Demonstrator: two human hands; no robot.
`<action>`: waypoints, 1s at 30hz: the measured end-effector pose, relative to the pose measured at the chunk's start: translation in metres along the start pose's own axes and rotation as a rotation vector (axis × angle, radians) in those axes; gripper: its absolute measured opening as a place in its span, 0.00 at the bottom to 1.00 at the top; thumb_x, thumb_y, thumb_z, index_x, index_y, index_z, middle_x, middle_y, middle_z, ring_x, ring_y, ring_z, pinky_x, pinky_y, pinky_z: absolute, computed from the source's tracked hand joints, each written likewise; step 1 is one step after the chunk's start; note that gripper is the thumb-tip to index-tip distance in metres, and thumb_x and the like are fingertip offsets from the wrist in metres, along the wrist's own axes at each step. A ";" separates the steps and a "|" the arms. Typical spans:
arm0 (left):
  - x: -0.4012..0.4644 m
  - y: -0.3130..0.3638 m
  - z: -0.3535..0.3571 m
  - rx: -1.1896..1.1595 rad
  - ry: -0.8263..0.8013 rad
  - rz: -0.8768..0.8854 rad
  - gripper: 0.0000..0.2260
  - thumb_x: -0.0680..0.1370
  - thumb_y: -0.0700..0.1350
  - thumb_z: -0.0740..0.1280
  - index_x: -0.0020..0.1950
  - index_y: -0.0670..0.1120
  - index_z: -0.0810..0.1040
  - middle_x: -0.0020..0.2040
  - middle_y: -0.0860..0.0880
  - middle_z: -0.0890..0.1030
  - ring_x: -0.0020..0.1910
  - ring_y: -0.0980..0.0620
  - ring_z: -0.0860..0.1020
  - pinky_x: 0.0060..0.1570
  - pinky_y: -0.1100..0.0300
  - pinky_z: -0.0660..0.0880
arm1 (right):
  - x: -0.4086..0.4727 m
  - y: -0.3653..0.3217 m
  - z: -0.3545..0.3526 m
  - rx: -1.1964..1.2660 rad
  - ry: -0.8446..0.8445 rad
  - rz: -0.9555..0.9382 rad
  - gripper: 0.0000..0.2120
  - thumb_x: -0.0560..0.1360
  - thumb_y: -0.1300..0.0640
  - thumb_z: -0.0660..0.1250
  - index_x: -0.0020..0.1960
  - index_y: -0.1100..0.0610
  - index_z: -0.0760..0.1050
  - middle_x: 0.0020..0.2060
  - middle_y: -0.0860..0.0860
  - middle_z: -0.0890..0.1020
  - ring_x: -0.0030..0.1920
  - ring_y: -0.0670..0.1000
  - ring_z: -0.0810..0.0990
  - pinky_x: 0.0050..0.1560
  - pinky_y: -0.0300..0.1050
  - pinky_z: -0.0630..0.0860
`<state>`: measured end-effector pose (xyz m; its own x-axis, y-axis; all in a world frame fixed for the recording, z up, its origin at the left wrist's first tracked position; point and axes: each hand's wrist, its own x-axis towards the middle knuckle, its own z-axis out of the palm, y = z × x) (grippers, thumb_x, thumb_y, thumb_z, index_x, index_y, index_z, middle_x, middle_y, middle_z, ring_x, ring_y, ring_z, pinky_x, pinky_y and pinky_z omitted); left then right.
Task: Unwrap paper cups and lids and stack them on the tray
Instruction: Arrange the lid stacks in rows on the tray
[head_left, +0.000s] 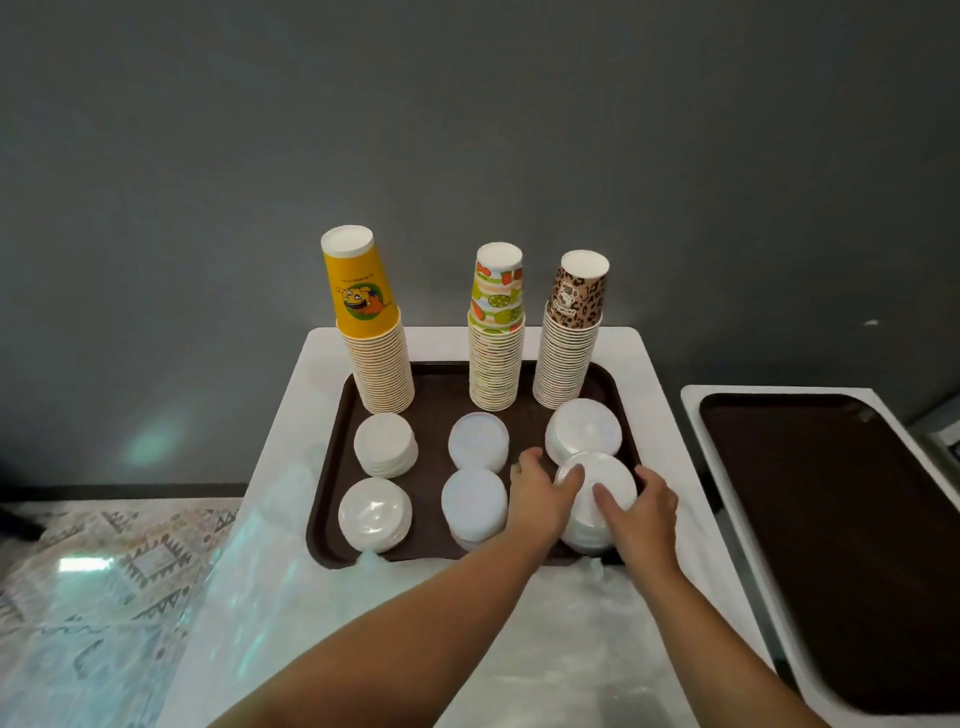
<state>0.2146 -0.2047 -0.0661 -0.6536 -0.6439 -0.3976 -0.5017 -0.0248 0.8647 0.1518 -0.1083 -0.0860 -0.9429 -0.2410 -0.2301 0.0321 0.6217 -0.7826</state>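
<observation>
A brown tray (431, 395) on a white table carries three upside-down cup stacks at its back: yellow (371, 332), fruit-print (496, 338) and leopard-print (569, 343). In front of them stand several white lid stacks in two rows. My left hand (543, 493) and my right hand (641, 512) curl round the front right lid stack (605, 483) from both sides, thumbs on its top. Behind it sits another lid stack (584, 428).
Clear plastic wrap (291, 587) lies crumpled over the table's front and hangs off the left side. A second brown tray (841, 545) lies on a white table to the right. A grey wall stands close behind. A patterned rug (104, 540) covers the floor at left.
</observation>
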 end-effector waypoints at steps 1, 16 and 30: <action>0.002 0.000 0.003 -0.006 -0.010 -0.041 0.31 0.78 0.53 0.65 0.75 0.42 0.58 0.72 0.42 0.64 0.70 0.45 0.66 0.67 0.54 0.64 | 0.001 0.002 0.001 0.017 -0.033 0.025 0.31 0.73 0.53 0.71 0.71 0.60 0.63 0.68 0.59 0.67 0.67 0.59 0.67 0.64 0.54 0.68; 0.007 -0.004 0.027 -0.214 -0.057 -0.332 0.31 0.77 0.57 0.64 0.73 0.43 0.57 0.68 0.42 0.67 0.64 0.44 0.71 0.63 0.49 0.72 | 0.020 0.016 0.007 0.050 -0.254 0.158 0.32 0.70 0.37 0.67 0.68 0.52 0.66 0.57 0.52 0.77 0.57 0.54 0.76 0.58 0.54 0.76; -0.003 0.015 0.002 -0.173 -0.084 -0.247 0.30 0.76 0.54 0.65 0.73 0.44 0.59 0.69 0.42 0.67 0.64 0.43 0.71 0.64 0.48 0.70 | 0.001 -0.012 -0.005 0.185 -0.249 0.118 0.24 0.74 0.44 0.67 0.67 0.51 0.68 0.56 0.52 0.78 0.57 0.55 0.76 0.59 0.57 0.75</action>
<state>0.2083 -0.2013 -0.0528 -0.5717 -0.5370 -0.6203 -0.5525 -0.3069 0.7750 0.1486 -0.1127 -0.0742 -0.8197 -0.3645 -0.4418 0.2173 0.5158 -0.8287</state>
